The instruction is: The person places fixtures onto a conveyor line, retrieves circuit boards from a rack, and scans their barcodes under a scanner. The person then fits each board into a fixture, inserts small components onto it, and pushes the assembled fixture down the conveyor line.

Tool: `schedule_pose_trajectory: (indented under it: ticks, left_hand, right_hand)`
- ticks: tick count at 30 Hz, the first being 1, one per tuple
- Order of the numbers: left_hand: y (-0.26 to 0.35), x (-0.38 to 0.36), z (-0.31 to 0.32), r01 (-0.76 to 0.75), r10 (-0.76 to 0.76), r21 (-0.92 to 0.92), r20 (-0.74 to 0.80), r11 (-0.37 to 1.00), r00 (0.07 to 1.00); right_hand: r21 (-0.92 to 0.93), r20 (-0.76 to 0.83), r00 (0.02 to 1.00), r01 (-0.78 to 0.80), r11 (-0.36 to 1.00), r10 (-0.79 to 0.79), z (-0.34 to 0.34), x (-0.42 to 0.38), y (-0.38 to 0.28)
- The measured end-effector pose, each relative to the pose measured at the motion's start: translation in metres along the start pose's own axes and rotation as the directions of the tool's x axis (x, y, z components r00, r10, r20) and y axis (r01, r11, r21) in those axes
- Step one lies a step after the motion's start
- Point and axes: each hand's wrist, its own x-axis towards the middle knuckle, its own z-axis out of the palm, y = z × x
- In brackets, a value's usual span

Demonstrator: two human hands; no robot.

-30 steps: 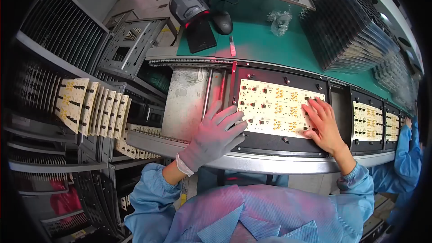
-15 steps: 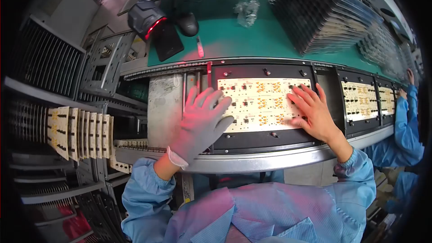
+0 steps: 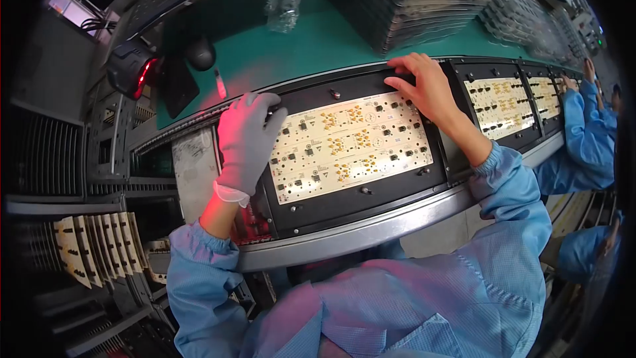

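Observation:
A cream circuit board panel point(image 3: 371, 139) with rows of black and orange parts lies in a black carrier frame point(image 3: 331, 209) on the conveyor. My left hand point(image 3: 246, 142), in a grey glove, is at the frame's upper left corner. Its thumb and fingers close round a small dark clip there, mostly hidden by the glove. Bare, my right hand point(image 3: 429, 89) reaches over the frame's upper right corner. Thumb and forefinger are spread apart at the frame's top edge, and any clip under them is hidden. Another clip point(image 3: 335, 94) shows at the top edge between my hands.
More boards in carriers point(image 3: 500, 109) sit to the right, near a co-worker's blue sleeves point(image 3: 583, 119). Boards stand in a rack point(image 3: 99, 245) at left. Behind are a scanner point(image 3: 132, 69), a mouse point(image 3: 200, 54), a plastic bag point(image 3: 283, 8) and stacked trays point(image 3: 424, 0).
My view has turned, so the carrier appears tilted. Both hands have moved off the board panel to the frame's upper corners; the left fingers have curled in.

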Motion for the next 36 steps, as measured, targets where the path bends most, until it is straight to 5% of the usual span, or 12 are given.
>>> schedule_pose_trajectory:
  ticks: [2, 4, 10, 13, 15, 18, 22, 24, 36]
  left_hand:
    - [-0.001, 0.002, 0.000, 0.014, -0.016, 0.054, 0.047, 0.998, 0.999]
    - [-0.004, 0.001, 0.002, -0.005, 0.005, 0.007, 0.014, 1.000, 1.000]
    - [0.000, 0.004, 0.004, 0.030, -0.030, -0.082, -0.005, 0.996, 1.000]
    - [-0.014, 0.006, 0.000, 0.039, -0.028, -0.193, 0.057, 0.980, 0.998]
    - [-0.024, 0.010, -0.008, 0.034, 0.073, -0.393, 0.253, 0.919, 0.965]
    - [-0.024, 0.006, -0.016, 0.039, 0.057, -0.342, 0.266, 0.939, 0.962]
    - [0.013, -0.021, -0.033, -0.297, 0.319, -0.224, 0.068, 0.928, 0.945]
    - [0.036, -0.046, -0.046, -0.336, 0.382, -0.205, 0.258, 0.919, 0.888]
    - [0.049, -0.092, -0.041, -0.347, 0.360, -0.096, 0.252, 0.933, 0.898]
  right_hand:
    - [0.051, 0.069, 0.997, -0.027, 0.998, 0.024, -0.013, -0.009, 0.012]
    - [-0.100, 0.060, 0.989, 0.144, 0.984, -0.139, -0.023, -0.026, 0.018]
    - [-0.136, 0.073, 0.997, 0.016, 0.991, -0.006, -0.011, -0.044, 0.026]
    - [-0.186, 0.064, 0.998, -0.004, 0.983, 0.016, -0.009, -0.044, 0.026]
    - [-0.193, 0.093, 0.995, -0.013, 0.981, 0.031, -0.009, -0.044, 0.025]
    - [-0.129, 0.046, 0.998, 0.038, 0.991, -0.032, -0.008, -0.038, 0.024]
    - [-0.139, -0.096, 0.993, 0.050, 0.989, -0.064, 0.004, -0.013, 0.007]
    - [-0.206, -0.059, 0.996, 0.048, 0.977, -0.061, 0.016, -0.006, 0.004]
    - [-0.425, -0.129, 0.991, -0.015, 0.905, -0.045, 0.017, -0.004, -0.014]
